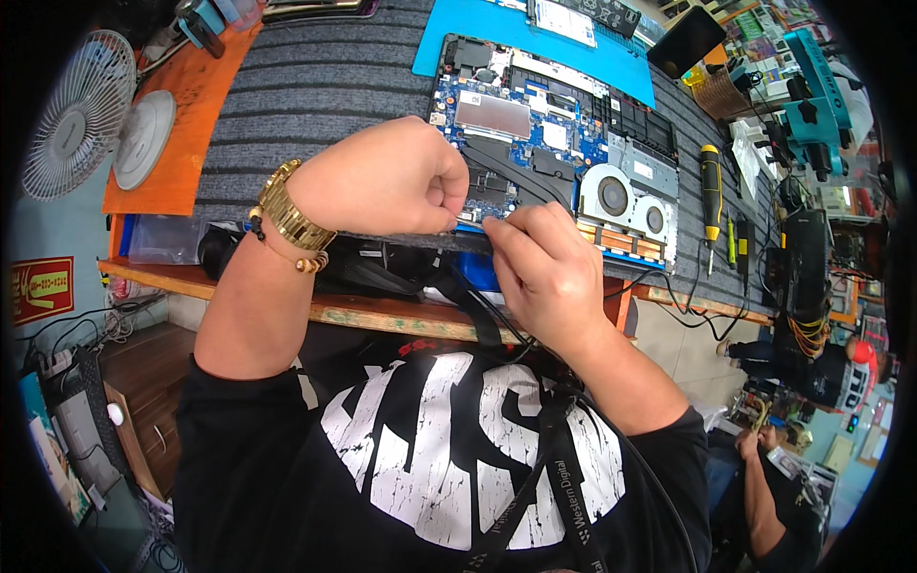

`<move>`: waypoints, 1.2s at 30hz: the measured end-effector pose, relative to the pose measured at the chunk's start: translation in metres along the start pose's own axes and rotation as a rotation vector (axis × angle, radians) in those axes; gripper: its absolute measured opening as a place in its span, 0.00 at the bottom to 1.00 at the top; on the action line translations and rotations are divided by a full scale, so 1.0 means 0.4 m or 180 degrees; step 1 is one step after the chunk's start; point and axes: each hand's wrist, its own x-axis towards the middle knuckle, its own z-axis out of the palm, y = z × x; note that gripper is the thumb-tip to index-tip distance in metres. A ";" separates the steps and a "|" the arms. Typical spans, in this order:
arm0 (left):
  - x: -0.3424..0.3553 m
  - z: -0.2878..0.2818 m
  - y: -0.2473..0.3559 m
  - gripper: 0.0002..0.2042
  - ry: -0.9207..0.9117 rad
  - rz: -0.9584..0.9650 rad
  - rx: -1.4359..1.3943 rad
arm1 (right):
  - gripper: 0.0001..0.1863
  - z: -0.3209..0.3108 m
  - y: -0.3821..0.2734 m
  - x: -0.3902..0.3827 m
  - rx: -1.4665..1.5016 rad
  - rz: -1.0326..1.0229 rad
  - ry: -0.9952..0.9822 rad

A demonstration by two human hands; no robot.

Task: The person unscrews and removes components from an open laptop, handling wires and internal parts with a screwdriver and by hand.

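Observation:
An opened laptop with a blue circuit board (pixel 559 129) and a silver twin fan unit (pixel 614 194) lies on a ribbed grey mat. My left hand (pixel 387 181) is curled closed at the board's near edge, its thumb and finger pressed together beside a small connector (pixel 469 215). My right hand (pixel 544 272) is also closed, its index finger and thumb at that same edge, just right of the left fingertips. What either hand grips is too small to make out.
A blue mat (pixel 439 29) lies behind the laptop. A yellow-black screwdriver (pixel 711 191) and cables sit at the right. A white fan (pixel 78 115) stands at the left on orange board. Two other people (pixel 774 516) are at the right, one with hands raised.

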 end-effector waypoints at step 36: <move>-0.001 0.010 -0.007 0.06 0.0105 0.0341 0.0051 | 0.08 -0.050 0.002 -0.005 0.0181 0.0613 -0.0295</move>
